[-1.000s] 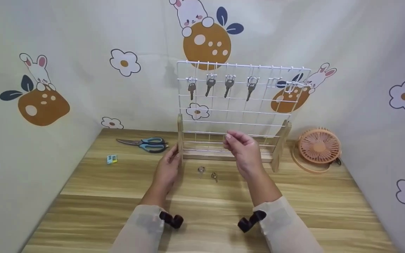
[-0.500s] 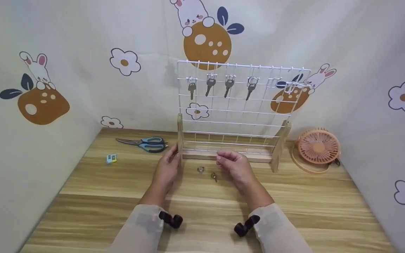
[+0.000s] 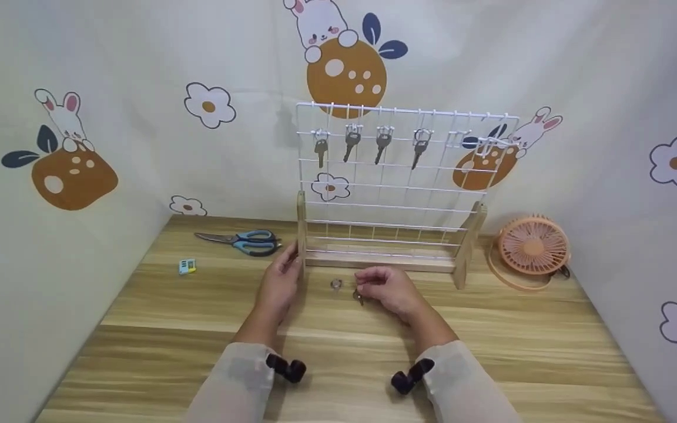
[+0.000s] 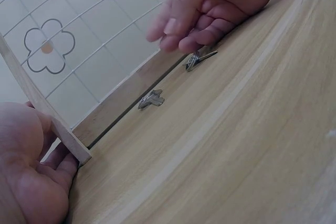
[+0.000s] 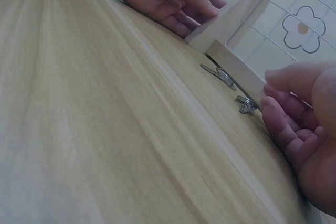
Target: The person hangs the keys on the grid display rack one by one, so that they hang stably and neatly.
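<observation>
A white wire grid rack (image 3: 381,261) on wooden supports stands at the back, with several keys (image 3: 352,141) hanging from hooks along its upper rows. My left hand (image 3: 280,285) grips the rack's left wooden post (image 3: 301,229) near its foot. Two keys on rings lie on the table before the rack: the left key (image 3: 336,285) and the right key (image 3: 358,298). My right hand (image 3: 394,291) is low beside the right key, fingers loosely bent and thumb apart. In the right wrist view, a small gap separates its fingertips from that key (image 5: 245,106).
Scissors (image 3: 247,241) with blue and black handles lie left of the rack, and a small light blue item (image 3: 187,266) is farther left. An orange fan (image 3: 532,247) stands to the right. Patterned cloth walls (image 3: 244,164) enclose the wooden table (image 3: 197,329).
My right hand has come down from in front of the grid to the tabletop beside the right key. The left hand has stayed at the post.
</observation>
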### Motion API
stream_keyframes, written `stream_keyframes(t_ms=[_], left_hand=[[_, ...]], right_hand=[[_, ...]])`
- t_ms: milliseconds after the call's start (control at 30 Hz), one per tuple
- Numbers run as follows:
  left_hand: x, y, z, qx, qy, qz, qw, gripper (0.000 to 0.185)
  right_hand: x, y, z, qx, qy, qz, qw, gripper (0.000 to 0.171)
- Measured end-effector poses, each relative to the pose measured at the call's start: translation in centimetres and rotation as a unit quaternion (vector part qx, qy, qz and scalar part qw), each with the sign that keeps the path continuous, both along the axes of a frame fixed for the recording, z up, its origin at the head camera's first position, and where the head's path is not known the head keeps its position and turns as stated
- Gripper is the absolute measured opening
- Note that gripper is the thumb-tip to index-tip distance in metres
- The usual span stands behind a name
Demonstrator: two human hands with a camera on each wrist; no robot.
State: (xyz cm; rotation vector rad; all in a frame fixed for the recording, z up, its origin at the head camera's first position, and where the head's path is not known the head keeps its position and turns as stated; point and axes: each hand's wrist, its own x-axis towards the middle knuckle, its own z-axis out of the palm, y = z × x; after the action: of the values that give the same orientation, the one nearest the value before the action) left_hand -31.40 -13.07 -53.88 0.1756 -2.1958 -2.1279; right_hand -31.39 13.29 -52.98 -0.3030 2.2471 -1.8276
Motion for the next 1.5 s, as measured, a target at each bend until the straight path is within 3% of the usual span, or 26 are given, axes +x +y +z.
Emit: stream_keyframes(t_ms=[400,733,967,1067,1233,1333,1500], left_hand=[[0.2,0.1,0.5,-0.013,-0.005,0.005,0.9999,0.049],[0.3,0.1,0.4,-0.015,0.002,0.004,0.9999,0.049],[0.1,0.1,0.3,0.004,0.005,0.002,1.0,0.049],[0.1,0.1,0.3,0.007,0.006,0.002,1.0,0.049],[0.1,0.1,0.2,0.015,0.006,0.001,0.9999,0.049],[0.1,0.1,0.3,0.022,0.003,0.0,0.9997,0.049],[0.0,0.1,0.2,0.023,0.001,0.0,0.9997,0.049]], right_hand=[[0.3,0.0,0.2,0.074,0.037,0.052,0.995,0.036],[0.4,-0.2,0.1,0.132,0.067,0.035,0.988,0.021],[0.3,-0.1,0.0,0.146,0.08,0.014,0.986,0.013],[0.2,0.0,-0.1,0.127,0.071,-0.002,0.989,0.013],[0.0,0.1,-0.2,0.031,0.013,-0.029,0.999,0.021],[-0.1,0.2,0.0,-0.014,-0.009,-0.047,0.999,0.024],[-0.1,0.3,1.5,-0.065,-0.006,-0.078,0.995,0.031]])
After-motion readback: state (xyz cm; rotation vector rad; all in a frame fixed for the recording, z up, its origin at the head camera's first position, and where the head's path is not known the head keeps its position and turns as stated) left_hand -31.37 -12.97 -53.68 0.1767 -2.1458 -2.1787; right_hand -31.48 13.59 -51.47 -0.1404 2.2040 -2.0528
